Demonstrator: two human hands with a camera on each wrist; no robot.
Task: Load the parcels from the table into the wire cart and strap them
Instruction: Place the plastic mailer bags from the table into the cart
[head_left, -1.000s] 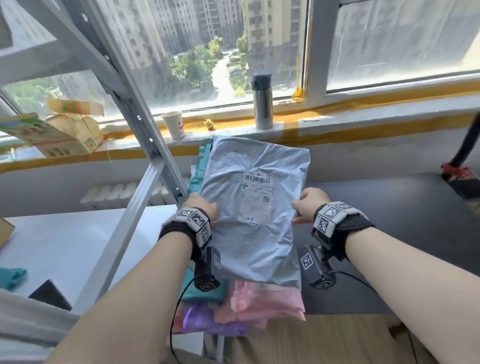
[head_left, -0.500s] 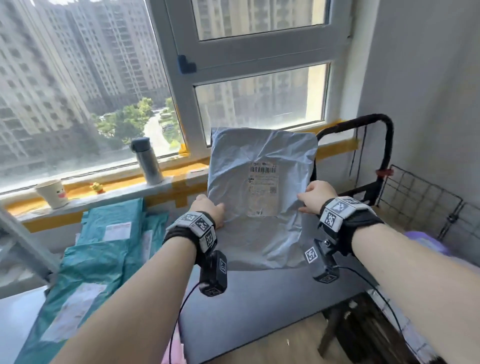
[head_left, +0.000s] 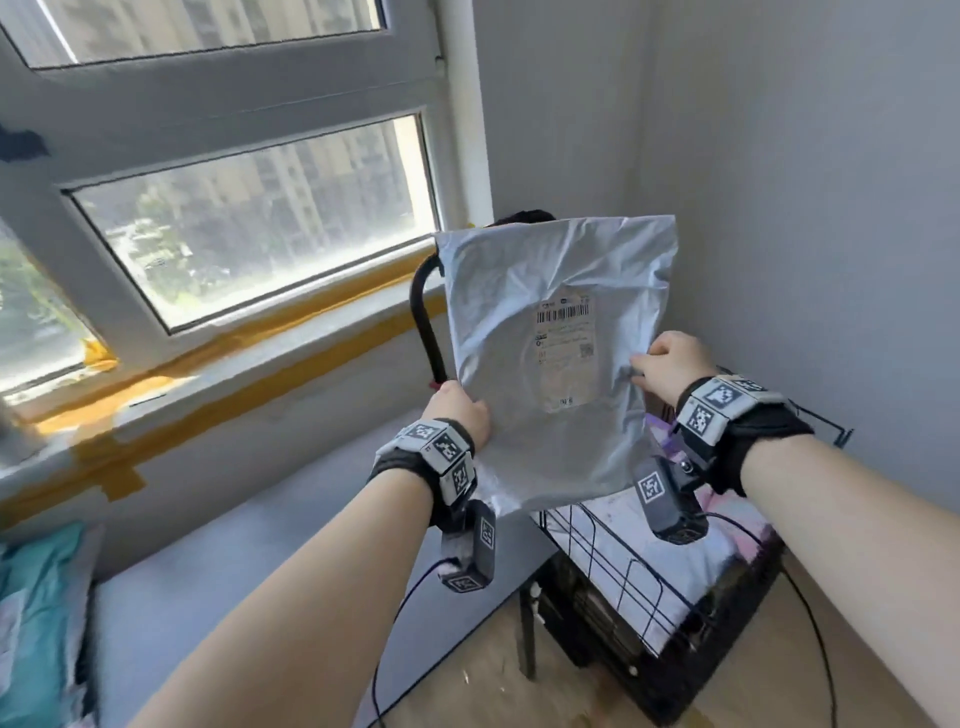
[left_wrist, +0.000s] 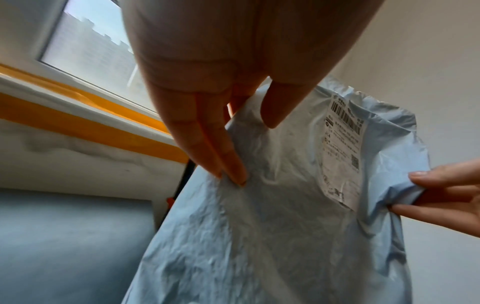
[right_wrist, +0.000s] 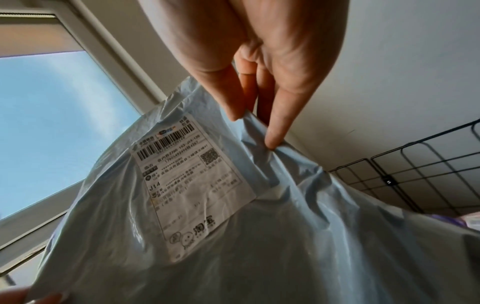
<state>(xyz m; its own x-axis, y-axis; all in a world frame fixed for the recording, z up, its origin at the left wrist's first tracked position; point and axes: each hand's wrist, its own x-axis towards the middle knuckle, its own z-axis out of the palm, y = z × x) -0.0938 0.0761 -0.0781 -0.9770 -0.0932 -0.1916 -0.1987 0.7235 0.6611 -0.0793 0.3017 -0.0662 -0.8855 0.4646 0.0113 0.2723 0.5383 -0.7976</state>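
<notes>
Between pinching fingers (left_wrist: 228, 164) of the left hand (head_left: 460, 413) and right hand (head_left: 670, 364), a grey parcel (head_left: 540, 374) hangs above the wire cart (head_left: 623, 587). Soft, light and slick, it seems best held by its side edges. Beyond the fingertips, the cart handle (head_left: 426, 317) stands close.

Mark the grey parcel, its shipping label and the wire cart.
grey parcel (head_left: 524, 291): head view, upper crumpled face.
shipping label (right_wrist: 187, 176): right wrist view, middle of printed sheet.
wire cart (head_left: 613, 566): head view, near wire side.
</notes>
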